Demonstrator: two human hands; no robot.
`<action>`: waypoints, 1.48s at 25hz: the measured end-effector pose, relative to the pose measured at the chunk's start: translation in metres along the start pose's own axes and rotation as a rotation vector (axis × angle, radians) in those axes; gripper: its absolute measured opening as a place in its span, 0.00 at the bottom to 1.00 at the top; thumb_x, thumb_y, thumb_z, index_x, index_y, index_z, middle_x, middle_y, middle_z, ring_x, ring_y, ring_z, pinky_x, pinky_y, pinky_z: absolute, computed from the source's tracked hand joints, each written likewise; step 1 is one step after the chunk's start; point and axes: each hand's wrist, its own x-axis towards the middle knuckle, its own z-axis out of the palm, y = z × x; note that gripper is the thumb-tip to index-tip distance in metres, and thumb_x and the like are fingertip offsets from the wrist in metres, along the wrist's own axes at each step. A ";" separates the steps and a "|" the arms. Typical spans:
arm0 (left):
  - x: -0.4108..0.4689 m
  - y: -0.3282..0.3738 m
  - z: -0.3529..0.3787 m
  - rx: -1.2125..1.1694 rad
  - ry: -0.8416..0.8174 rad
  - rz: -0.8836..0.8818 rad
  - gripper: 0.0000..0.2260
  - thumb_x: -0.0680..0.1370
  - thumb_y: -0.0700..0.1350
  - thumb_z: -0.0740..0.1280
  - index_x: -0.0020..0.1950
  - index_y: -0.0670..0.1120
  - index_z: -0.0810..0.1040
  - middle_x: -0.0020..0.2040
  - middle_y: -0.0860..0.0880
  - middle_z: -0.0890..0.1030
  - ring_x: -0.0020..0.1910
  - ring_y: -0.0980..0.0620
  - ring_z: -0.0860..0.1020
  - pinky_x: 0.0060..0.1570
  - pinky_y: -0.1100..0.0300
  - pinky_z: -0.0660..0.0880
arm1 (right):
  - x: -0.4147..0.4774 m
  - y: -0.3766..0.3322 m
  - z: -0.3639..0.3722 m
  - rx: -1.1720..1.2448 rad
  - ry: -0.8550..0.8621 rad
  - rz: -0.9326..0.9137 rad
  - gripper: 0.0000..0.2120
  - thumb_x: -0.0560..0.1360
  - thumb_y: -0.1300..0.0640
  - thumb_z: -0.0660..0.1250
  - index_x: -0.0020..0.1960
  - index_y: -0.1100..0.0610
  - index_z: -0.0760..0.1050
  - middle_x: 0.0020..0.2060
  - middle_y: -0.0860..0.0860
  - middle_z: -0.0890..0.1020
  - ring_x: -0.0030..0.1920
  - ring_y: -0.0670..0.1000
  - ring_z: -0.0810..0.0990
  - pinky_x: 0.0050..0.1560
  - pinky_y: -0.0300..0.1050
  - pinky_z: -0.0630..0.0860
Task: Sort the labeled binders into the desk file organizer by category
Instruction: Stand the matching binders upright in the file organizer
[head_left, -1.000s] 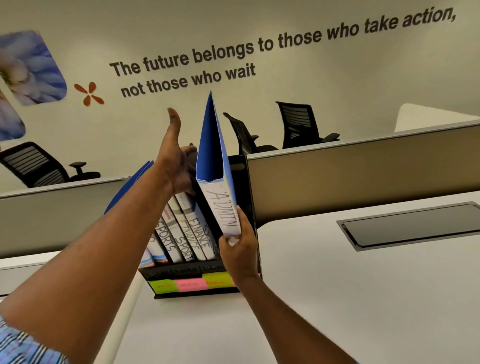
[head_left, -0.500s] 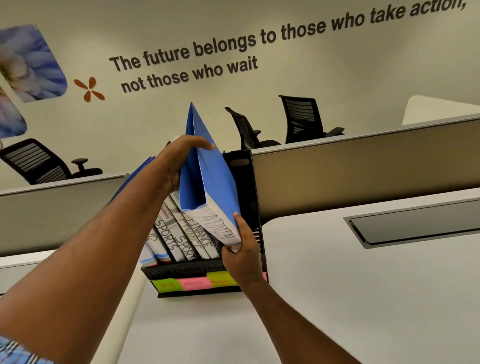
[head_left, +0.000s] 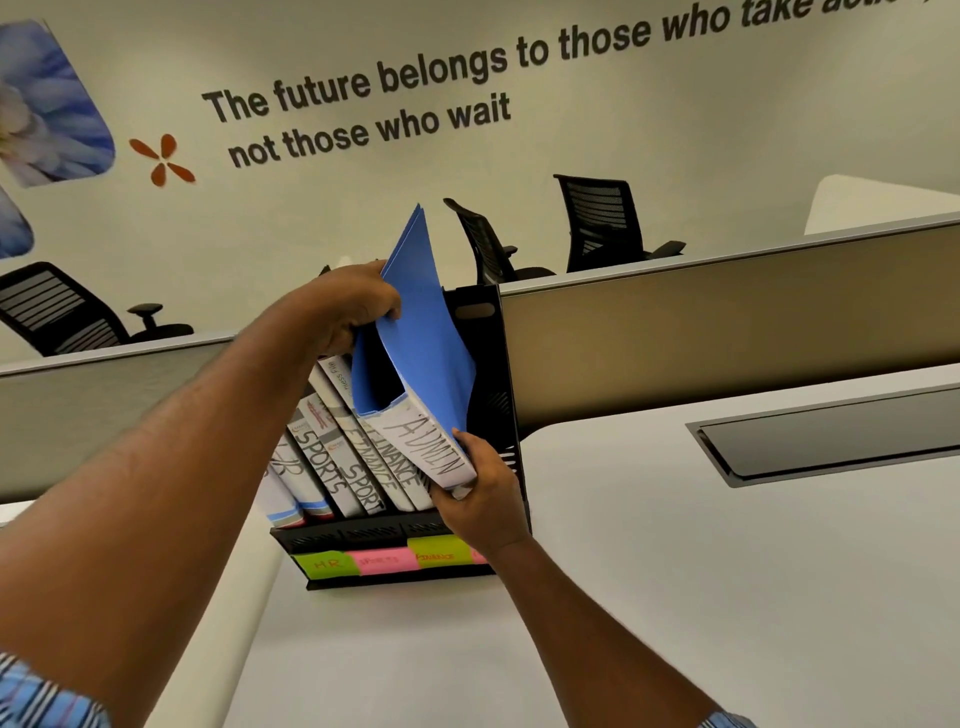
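Gripping the blue card binder with the white ADMIN spine (head_left: 431, 353) in both hands at frame centre, curling the left hand (head_left: 348, 306) over its upper edge and cupping the right hand (head_left: 483, 501) round its lower corner. Holding it tilted at the right end of the black plastic desk organizer (head_left: 492, 332).

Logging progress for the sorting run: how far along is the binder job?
Done: HR binder, SPORTS binders and FINANCE binders stand in the organizer. In hand: ADMIN binder, tilted, left hand gripping its top, right hand holding its lower end, at the rightmost slot. Left: seating it; no other loose binders in view.
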 end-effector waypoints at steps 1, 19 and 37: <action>0.003 -0.001 0.002 0.024 -0.010 -0.005 0.20 0.77 0.33 0.56 0.65 0.50 0.69 0.55 0.40 0.77 0.46 0.39 0.78 0.45 0.48 0.76 | 0.001 0.004 -0.002 0.004 -0.021 0.005 0.28 0.68 0.52 0.75 0.64 0.63 0.74 0.56 0.55 0.81 0.55 0.54 0.81 0.53 0.48 0.80; 0.055 -0.003 0.054 0.744 0.089 0.019 0.05 0.78 0.36 0.61 0.42 0.40 0.70 0.36 0.44 0.69 0.35 0.45 0.68 0.40 0.55 0.68 | 0.002 0.019 -0.005 0.005 -0.160 0.197 0.28 0.67 0.37 0.71 0.56 0.53 0.65 0.49 0.52 0.81 0.47 0.51 0.82 0.42 0.52 0.81; 0.020 -0.013 0.066 0.915 -0.028 0.200 0.18 0.81 0.38 0.55 0.31 0.46 0.61 0.31 0.47 0.63 0.28 0.52 0.61 0.29 0.60 0.58 | -0.019 0.024 0.003 -0.485 -0.052 0.131 0.23 0.73 0.42 0.67 0.58 0.57 0.66 0.49 0.51 0.83 0.50 0.52 0.82 0.72 0.63 0.59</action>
